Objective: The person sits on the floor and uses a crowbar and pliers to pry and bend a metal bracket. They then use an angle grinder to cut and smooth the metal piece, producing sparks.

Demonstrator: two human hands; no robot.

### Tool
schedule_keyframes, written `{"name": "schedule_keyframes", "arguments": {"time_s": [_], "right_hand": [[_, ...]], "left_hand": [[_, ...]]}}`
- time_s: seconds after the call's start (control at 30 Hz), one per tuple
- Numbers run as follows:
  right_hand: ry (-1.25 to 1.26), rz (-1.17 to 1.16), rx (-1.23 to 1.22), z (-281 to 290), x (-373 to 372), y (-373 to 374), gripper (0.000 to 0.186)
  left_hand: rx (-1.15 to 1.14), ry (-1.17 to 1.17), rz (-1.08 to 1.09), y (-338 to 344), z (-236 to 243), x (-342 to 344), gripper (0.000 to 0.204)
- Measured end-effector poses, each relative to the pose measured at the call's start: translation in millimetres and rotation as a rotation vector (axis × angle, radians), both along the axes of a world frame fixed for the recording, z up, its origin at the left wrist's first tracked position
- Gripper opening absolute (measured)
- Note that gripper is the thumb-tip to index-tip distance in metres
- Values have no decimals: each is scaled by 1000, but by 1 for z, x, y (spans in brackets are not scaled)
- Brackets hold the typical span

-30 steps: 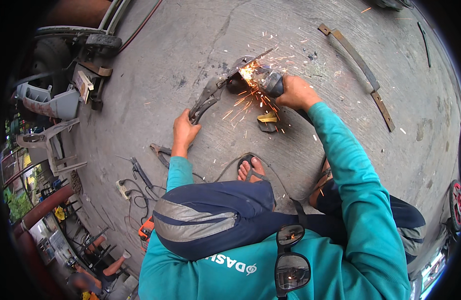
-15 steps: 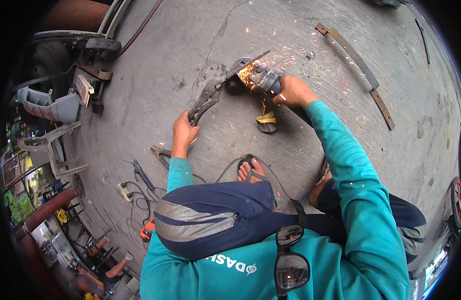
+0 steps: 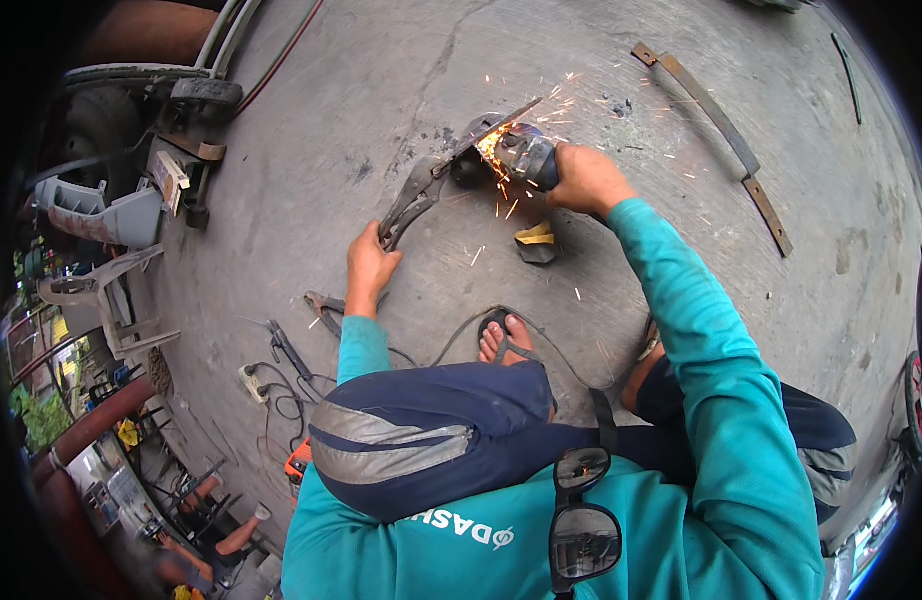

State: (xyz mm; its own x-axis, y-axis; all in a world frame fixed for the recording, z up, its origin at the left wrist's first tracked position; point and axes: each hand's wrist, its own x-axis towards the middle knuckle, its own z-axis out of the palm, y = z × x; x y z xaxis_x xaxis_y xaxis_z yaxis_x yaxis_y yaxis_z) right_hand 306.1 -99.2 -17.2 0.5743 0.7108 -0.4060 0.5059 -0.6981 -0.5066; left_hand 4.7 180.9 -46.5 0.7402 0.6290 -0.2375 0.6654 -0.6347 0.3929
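Note:
My left hand (image 3: 371, 268) is closed around the handles of locking pliers (image 3: 413, 203). Their jaws hold a thin, flat metal piece (image 3: 518, 114) that slants up to the right. From the other side, my right hand (image 3: 589, 180) grips the body of an angle grinder (image 3: 535, 164). Its disc works against the metal piece, and orange sparks (image 3: 493, 152) fly off where they meet. The exact contact line is lost in the glare. Below the metal sits a dark rounded object (image 3: 468, 172), partly hidden.
A dark block with a yellow piece (image 3: 536, 240) lies below the grinder. A bent metal strip (image 3: 711, 115) rests at right. Near my left knee are a welding clamp (image 3: 326, 305), an electrode holder (image 3: 289, 350) and a socket strip (image 3: 251, 382). A cable runs by my foot (image 3: 508, 340).
The grinder and my right hand have shifted slightly left. More sparks now drop downward from the cut. My left hand and the pliers stay nearly still.

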Motion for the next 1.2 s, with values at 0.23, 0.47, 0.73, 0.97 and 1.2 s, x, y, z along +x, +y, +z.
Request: {"name": "schedule_keyframes", "arguments": {"time_s": [0.23,0.47,0.73,0.97,1.2], "right_hand": [[117,41,-54,-1,12,1,48],[170,31,-16,-7,16,-1,48],[82,-42,-58,23,9,-19,49],[109,-117,-97,37,16,-35,50],[94,-113,-63,32,15,-38,51]], "left_hand": [[3,-9,-5,4,-4,-2,41],[11,10,-18,6,-4,0,42],[17,7,8,-2,0,1,43],[13,57,-20,6,-2,4,46],[149,12,-24,-3,-14,11,43]]}}
